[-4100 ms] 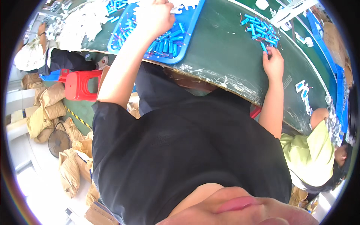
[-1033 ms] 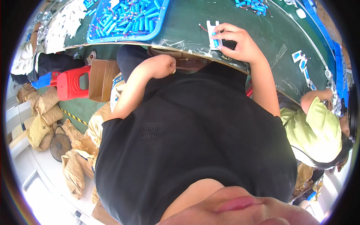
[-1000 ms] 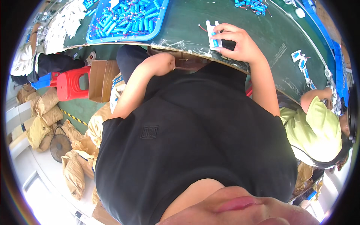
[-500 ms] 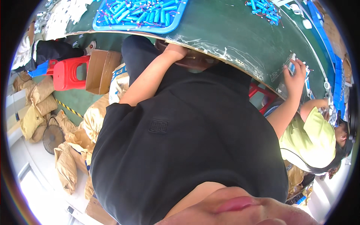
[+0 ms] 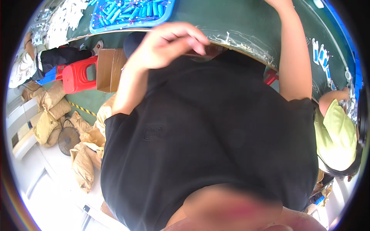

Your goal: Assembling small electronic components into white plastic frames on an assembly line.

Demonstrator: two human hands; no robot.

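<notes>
My left hand (image 5: pixel 171 43) is raised over the near table edge, below the blue tray. Its fingers are loosely bent and apart, with nothing seen in them. The blue tray (image 5: pixel 91 27) holds many blue cylindrical battery cells (image 5: pixel 133 12) with thin red wires. My right arm stretches far across the table. Only the base of my right hand (image 5: pixel 280 3) shows at the top edge; its fingers are cut off. Right of that arm, several white plastic pieces with blue cells (image 5: pixel 320 56) lie in a row on the green tabletop (image 5: pixel 231 19).
White parts (image 5: pixel 63 17) are heaped at the table's far left. A co-worker in a yellow-green shirt (image 5: pixel 337 134) sits at the right. On the left are a red stool (image 5: pixel 73 79), a cardboard box (image 5: pixel 109 71), brown sacks (image 5: pixel 83 165) and a fan (image 5: pixel 69 140).
My left hand has risen from below the table edge. My right hand has moved from the right table edge far forward, mostly out of view. The view has shifted; the loose cell pile left the picture.
</notes>
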